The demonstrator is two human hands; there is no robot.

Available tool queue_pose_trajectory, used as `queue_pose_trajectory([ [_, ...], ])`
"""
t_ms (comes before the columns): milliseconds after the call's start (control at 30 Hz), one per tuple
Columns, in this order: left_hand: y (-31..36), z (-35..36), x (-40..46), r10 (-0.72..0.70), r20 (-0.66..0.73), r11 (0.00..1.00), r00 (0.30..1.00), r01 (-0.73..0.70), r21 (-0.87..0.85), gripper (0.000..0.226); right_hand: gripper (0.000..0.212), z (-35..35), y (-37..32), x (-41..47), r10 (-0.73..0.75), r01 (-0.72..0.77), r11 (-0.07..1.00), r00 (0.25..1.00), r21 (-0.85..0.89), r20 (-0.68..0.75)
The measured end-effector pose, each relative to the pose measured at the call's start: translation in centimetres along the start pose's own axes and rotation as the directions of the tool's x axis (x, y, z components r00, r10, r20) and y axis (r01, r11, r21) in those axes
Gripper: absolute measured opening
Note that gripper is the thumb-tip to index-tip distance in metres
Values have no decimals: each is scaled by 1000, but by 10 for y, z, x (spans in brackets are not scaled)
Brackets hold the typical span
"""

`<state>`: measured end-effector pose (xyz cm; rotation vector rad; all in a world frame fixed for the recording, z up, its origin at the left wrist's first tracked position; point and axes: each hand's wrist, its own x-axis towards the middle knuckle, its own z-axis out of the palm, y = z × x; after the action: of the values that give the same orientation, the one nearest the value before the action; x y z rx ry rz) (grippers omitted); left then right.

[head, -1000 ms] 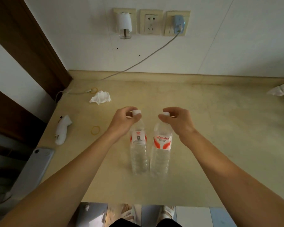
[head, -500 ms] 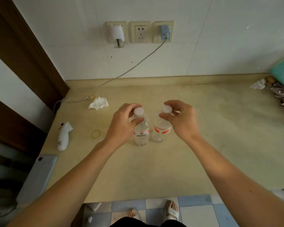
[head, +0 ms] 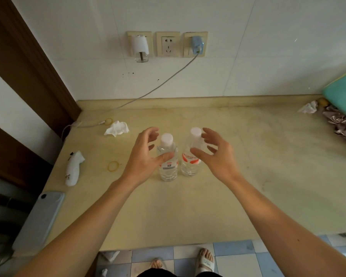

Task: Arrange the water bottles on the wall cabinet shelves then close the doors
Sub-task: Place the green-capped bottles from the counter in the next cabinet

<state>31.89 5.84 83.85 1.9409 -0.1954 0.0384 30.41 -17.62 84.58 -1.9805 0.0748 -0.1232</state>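
The right-hand water bottle carried a red and white label with a brand word in red letters; only part of it showed, roughly "ahaha", the start being hidden behind a thumb. The left-hand water bottle bore a white label with red patches and a grey block, its print too small to read. A sandal on the floor had dark lettering on its strap, too blurred to make out.

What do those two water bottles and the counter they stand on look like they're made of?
Left bottle and right bottle: clear, glossy plastic by the look, see-through ribbed walls, opaque white caps. Counter: smooth beige surface, faintly mottled and stained; stone or laminate, cannot tell.
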Motion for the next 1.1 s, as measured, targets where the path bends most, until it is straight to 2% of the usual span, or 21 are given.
queue_pose_trajectory([
  [100, -11, 9, -8, -122, -1, 991, 993, 122, -47, 98, 86, 2, 28, -1, 140, -141, 990, 989, 19, 52],
  [200, -22, 25, -15, -198, 19, 976, 980, 199, -85, 92, 85, 8, 50, 0, 231, -236, 972, 963, 21, 136],
  [367, -40, 49, -23, -311, -42, 941, 950, 301, -152, 78, 56, 22, 68, 14, 215, -227, 974, 943, 22, 254],
  [533, -52, 63, -23, -333, -123, 926, 935, 299, -233, 68, 58, 28, 76, 29, 174, -188, 982, 926, 9, 334],
  [767, -61, 77, -24, -394, -170, 900, 903, 341, -272, 66, 60, 28, 87, 32, 141, -144, 990, 939, -14, 315],
  [967, -56, 78, -19, -381, -167, 912, 909, 340, -228, 67, 57, 28, 81, 24, 174, -171, 985, 948, -33, 267],
  [1100, -40, 74, -12, -320, -132, 938, 938, 295, -181, 65, 58, 17, 74, 12, 209, -207, 978, 959, -31, 189],
])
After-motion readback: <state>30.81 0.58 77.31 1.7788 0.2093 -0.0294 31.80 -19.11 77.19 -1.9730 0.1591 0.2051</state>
